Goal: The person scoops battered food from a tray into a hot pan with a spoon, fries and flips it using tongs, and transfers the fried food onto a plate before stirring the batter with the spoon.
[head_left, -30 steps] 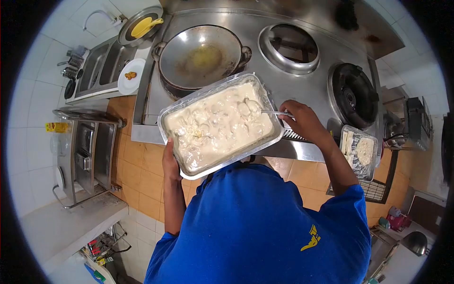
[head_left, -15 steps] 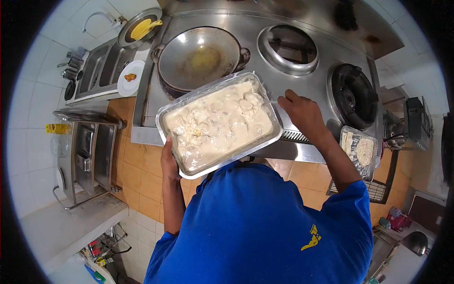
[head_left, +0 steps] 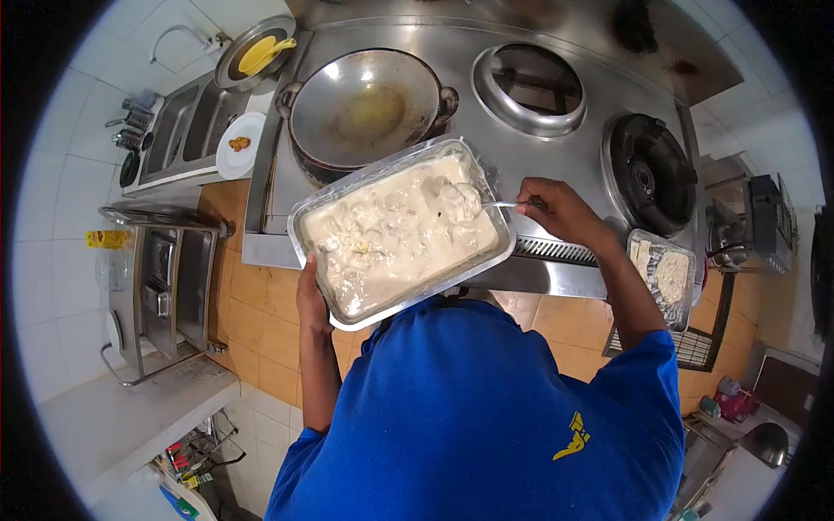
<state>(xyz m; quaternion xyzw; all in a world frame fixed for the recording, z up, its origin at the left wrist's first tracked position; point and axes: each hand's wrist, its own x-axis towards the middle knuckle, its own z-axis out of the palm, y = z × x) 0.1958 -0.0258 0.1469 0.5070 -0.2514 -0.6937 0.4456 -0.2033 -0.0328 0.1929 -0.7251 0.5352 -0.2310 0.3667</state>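
My left hand point(head_left: 314, 295) grips the near left side of a rectangular metal tray point(head_left: 417, 291), its fingers mostly hidden under the rim. Thick pale batter with lumps point(head_left: 391, 230) fills the tray, which is held at a slant over the stove's front edge. My right hand point(head_left: 560, 211) is closed on the handle of a metal spoon point(head_left: 499, 205) at the tray's right side. The spoon's head is in the batter near the upper right corner. Just behind the tray, a large wok point(head_left: 326, 108) holds a shallow yellowish liquid point(head_left: 372, 106).
A ring-shaped burner point(head_left: 486, 100) and a black burner point(head_left: 647, 178) lie to the right on the steel stove. Further right is a smaller tray of pale food point(head_left: 669, 278). On the left are a white plate point(head_left: 230, 161), a double sink point(head_left: 178, 130) and a metal cart point(head_left: 182, 278).
My right hand first moved slightly up and left, then back right and down, with the spoon. More of the spoon's handle shows than half a second ago. The tray has barely shifted.
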